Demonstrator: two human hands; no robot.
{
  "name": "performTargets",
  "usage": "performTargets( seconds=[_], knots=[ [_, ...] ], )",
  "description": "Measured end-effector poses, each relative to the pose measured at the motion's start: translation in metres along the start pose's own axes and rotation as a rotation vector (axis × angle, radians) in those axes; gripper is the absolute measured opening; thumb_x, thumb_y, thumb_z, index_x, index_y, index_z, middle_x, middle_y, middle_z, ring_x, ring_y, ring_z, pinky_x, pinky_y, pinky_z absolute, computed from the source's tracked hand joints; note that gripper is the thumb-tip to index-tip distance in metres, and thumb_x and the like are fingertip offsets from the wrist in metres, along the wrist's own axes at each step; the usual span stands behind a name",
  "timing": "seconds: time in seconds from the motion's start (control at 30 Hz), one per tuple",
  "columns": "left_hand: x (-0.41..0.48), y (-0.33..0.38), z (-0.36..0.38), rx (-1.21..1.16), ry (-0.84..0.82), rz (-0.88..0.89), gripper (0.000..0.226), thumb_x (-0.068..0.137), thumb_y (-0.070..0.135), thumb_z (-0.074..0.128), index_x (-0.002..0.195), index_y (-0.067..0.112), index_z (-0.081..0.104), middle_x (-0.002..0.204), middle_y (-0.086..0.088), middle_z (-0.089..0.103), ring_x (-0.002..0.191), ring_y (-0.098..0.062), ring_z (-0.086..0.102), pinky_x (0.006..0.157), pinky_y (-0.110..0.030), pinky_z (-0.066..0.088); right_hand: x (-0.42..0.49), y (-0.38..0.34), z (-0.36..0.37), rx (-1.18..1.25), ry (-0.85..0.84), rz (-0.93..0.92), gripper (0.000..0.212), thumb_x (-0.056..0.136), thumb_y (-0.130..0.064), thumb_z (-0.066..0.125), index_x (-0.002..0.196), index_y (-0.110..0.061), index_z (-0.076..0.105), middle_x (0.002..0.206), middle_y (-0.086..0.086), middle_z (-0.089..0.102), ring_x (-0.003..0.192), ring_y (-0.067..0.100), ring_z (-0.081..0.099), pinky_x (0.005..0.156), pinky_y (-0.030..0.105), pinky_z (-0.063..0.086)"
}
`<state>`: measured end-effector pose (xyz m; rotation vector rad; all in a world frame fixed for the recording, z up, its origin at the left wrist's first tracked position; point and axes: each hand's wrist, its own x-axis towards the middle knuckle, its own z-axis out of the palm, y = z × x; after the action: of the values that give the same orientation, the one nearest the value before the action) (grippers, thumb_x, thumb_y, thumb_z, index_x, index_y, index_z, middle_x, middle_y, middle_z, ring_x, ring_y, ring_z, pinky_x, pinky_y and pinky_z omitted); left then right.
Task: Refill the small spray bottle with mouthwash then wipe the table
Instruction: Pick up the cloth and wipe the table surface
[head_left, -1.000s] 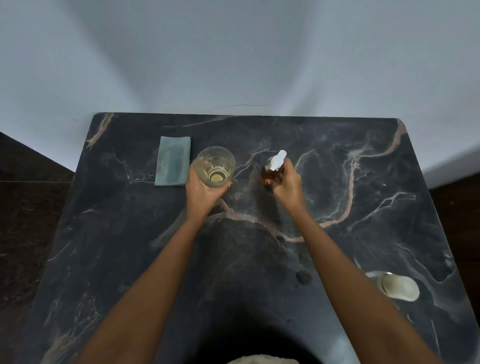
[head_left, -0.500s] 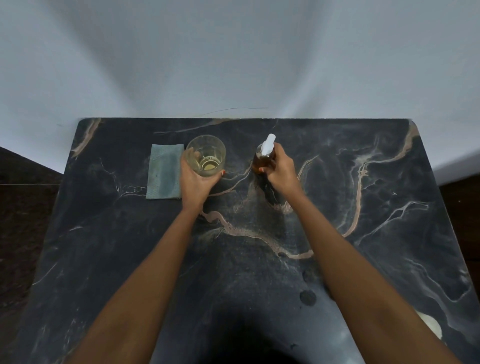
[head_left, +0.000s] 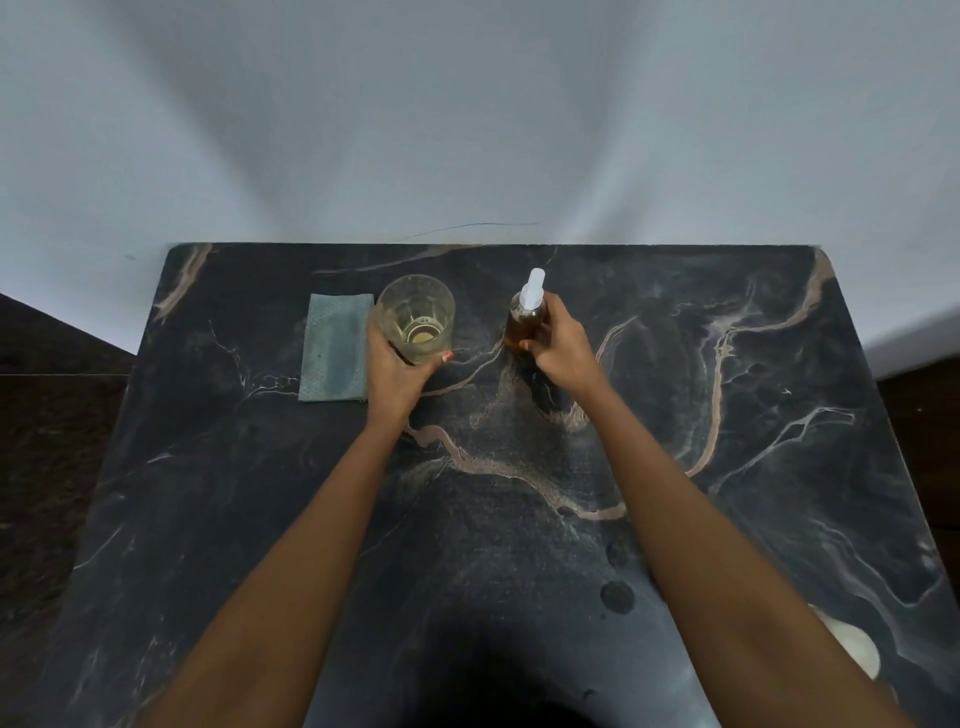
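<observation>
Left hand (head_left: 395, 371) grips the glass (head_left: 415, 312); right hand (head_left: 560, 349) grips the spray bottle (head_left: 522, 325), partly covering it.

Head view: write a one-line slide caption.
Left hand grips a nearly empty glass beside a folded cloth; right hand holds the amber spray bottle at a marble table.

Left hand (head_left: 397, 371) grips glass (head_left: 415, 318); right hand (head_left: 558, 348) grips bottle (head_left: 525, 325).

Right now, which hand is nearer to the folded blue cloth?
Left. The left hand grips the glass right beside the cloth; the right hand grips the spray bottle, farther off beyond the glass.
</observation>
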<state>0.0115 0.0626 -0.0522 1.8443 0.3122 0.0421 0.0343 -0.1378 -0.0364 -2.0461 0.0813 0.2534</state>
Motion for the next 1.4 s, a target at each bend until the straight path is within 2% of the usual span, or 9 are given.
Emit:
performTargets(
  seconds=[0.1,0.3,0.47,0.57,0.63,0.7,0.87,1.1,1.4],
  knots=[
    [-0.011,-0.002,-0.004,0.046,-0.004,0.003,0.092,0.065,0.014,0.080,0.138,0.014,0.024,0.139,-0.009,0.041,0.126,-0.022,0.042,0.106,-0.043,0.038,-0.011,0.005,0.002,0.036,0.087,0.026,0.059,0.080,0.005,0.061,0.129,-0.015,0.036,0.134,0.009,0.048,0.126,0.020,0.042,0.105,0.037,0.035],
    [-0.052,-0.004,-0.005,0.058,0.000,-0.027,0.091,0.072,0.015,0.075,0.143,0.009,0.018,0.150,-0.010,0.025,0.138,-0.022,0.024,0.114,-0.043,0.026,-0.052,0.010,0.006,0.031,0.212,0.011,0.048,0.082,0.003,0.058,0.124,-0.013,0.043,0.129,0.004,0.051,0.120,0.015,0.046,0.103,0.027,0.036],
    [-0.096,0.000,-0.002,0.084,-0.071,0.021,0.085,0.075,0.023,0.073,0.143,0.018,0.022,0.148,-0.003,0.032,0.130,-0.004,0.032,0.102,-0.013,0.028,-0.095,0.011,0.012,0.023,0.222,-0.038,0.038,0.082,0.005,0.058,0.117,-0.009,0.051,0.120,0.008,0.056,0.110,0.015,0.053,0.095,0.023,0.042],
    [-0.122,0.004,-0.001,0.112,-0.118,0.015,0.082,0.076,0.028,0.071,0.142,0.024,0.023,0.118,-0.013,0.058,0.101,0.001,0.054,0.103,-0.032,0.038,-0.121,0.012,0.014,-0.013,0.239,-0.068,0.035,0.082,0.002,0.059,0.115,-0.010,0.053,0.119,0.007,0.057,0.106,0.011,0.053,0.095,0.024,0.043],
    [-0.139,0.005,0.000,0.107,-0.155,0.023,0.080,0.076,0.031,0.070,0.141,0.026,0.024,0.121,-0.017,0.055,0.115,-0.016,0.051,0.105,-0.041,0.038,-0.139,0.015,0.013,-0.067,0.245,-0.116,0.032,0.082,0.000,0.061,0.112,-0.009,0.055,0.116,0.007,0.057,0.107,0.015,0.053,0.097,0.030,0.044],
    [-0.157,0.006,0.001,0.091,-0.178,0.063,0.077,0.077,0.031,0.070,0.140,0.027,0.026,0.139,-0.008,0.043,0.129,-0.018,0.039,0.108,-0.035,0.033,-0.158,0.018,0.013,-0.097,0.252,-0.170,0.031,0.081,-0.001,0.062,0.110,-0.008,0.055,0.114,0.007,0.057,0.106,0.018,0.053,0.096,0.033,0.044],
    [-0.196,0.005,0.009,0.098,-0.231,0.139,0.071,0.078,0.029,0.069,0.138,0.026,0.031,0.144,0.004,0.036,0.127,0.001,0.027,0.103,-0.021,0.024,-0.208,0.029,0.012,-0.091,0.249,-0.167,0.034,0.082,-0.005,0.062,0.115,-0.010,0.053,0.118,0.008,0.055,0.113,0.020,0.050,0.098,0.031,0.040],
    [-0.246,0.006,0.031,0.113,-0.356,0.157,0.071,0.079,0.027,0.068,0.139,0.023,0.030,0.146,0.004,0.033,0.128,0.001,0.027,0.104,-0.020,0.023,-0.276,0.056,-0.003,-0.074,0.261,-0.116,0.036,0.082,-0.010,0.064,0.116,-0.010,0.054,0.118,0.007,0.057,0.114,0.020,0.051,0.101,0.036,0.041],
    [-0.288,0.013,0.082,0.131,-0.575,0.202,0.072,0.078,0.023,0.070,0.138,0.022,0.031,0.142,0.003,0.036,0.126,-0.001,0.031,0.099,-0.009,0.023,-0.341,0.099,-0.034,0.009,0.358,0.023,0.028,0.082,-0.011,0.065,0.109,-0.015,0.059,0.109,-0.004,0.059,0.106,0.014,0.056,0.095,0.028,0.043]
  ],
)
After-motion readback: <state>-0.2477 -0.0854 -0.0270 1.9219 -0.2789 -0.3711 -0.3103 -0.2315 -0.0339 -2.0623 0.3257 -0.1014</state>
